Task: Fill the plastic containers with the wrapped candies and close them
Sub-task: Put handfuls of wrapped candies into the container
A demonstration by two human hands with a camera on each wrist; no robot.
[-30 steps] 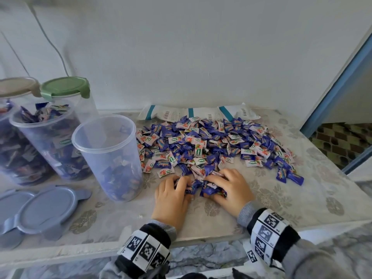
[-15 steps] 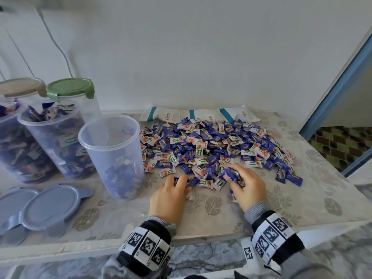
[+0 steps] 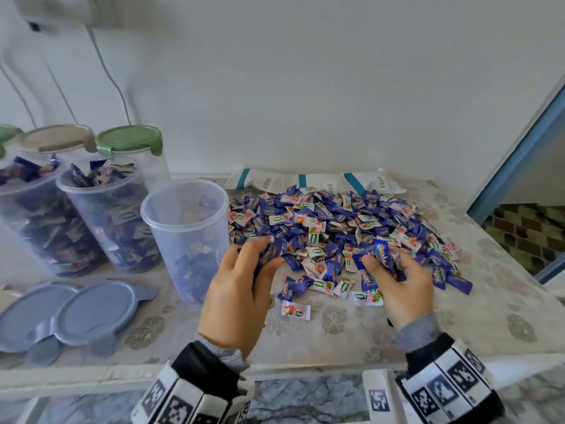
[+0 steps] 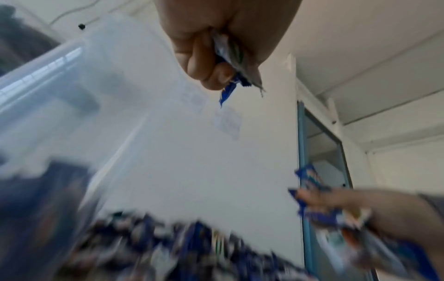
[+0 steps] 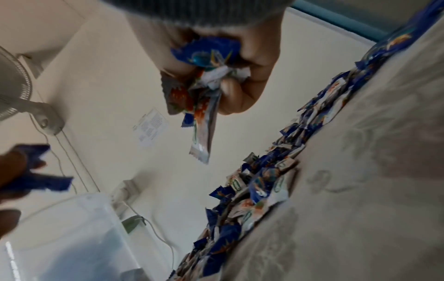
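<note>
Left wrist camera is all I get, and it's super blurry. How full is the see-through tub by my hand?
Observer: In the head view, the open container is under half full of wrapped candies.
Operator: Is the next tub done?
Observer: The neighbouring container is heaped to its rim, with no lid on.
Operator: Where are the lids?
Observer: Two blue lids lie overlapping on the table, left of the open container.

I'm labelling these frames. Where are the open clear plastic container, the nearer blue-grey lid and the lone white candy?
open clear plastic container (image 3: 195, 240), head view, front wall.
nearer blue-grey lid (image 3: 97, 310), head view, flat top.
lone white candy (image 3: 295, 310), head view, wrapper middle.
</note>
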